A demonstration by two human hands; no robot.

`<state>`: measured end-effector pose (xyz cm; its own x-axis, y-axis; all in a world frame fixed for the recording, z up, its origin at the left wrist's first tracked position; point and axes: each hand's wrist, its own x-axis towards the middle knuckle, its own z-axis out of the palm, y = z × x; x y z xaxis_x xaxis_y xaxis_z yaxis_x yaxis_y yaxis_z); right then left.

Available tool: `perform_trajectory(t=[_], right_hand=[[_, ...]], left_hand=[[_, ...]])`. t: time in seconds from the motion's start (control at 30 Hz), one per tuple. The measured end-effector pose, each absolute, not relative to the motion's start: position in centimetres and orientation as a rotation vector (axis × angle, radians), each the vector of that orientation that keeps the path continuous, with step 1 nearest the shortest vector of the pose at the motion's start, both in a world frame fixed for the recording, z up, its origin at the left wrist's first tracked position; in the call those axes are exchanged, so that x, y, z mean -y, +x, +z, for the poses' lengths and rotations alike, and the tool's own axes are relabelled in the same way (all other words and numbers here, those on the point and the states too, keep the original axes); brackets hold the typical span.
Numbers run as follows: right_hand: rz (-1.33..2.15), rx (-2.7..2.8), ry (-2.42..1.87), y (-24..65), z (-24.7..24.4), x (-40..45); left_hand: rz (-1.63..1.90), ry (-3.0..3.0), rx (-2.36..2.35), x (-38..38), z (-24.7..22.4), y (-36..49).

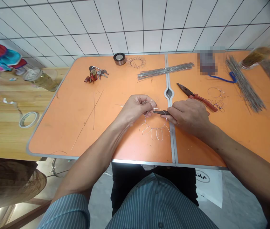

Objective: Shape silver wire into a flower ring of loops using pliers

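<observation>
A thin wire ring with petal-like loops [152, 128] is held above the orange table, near the hinge seam. My left hand [138, 109] pinches its upper left part between thumb and fingers. From the right, my right hand [188, 116] is closed around a dark-tipped tool, seemingly pliers [161, 112], whose handles are hidden in the fist. The tool's narrow tip points left and meets the wire beside my left fingertips. Whether the jaws are closed on the wire, I cannot tell.
Red-handled pliers [197, 97] lie beyond my right hand, beside small wire rings [216, 92]. Wire bundles [165, 70] rest at the back and right [245, 84]. Keys [96, 74], a tape roll [120, 58] and a finished-looking wire ring [136, 62] sit towards the wall.
</observation>
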<state>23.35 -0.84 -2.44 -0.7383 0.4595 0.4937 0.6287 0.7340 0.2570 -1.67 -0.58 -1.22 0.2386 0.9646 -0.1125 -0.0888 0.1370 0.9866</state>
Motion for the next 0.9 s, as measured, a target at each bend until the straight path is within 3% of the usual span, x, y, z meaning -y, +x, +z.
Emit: perform_trajectory(t=[0.7,0.9], right_hand=[[-0.300,2.567,-1.054,23.04,-2.61,1.05],[-0.383,2.488,-1.042,23.72,-2.27,0.32]], left_hand=[[1.047,1.203,-1.049,0.78,-1.20,-1.55],[1.064,1.143,-1.009,0.39,-1.09,-2.03]])
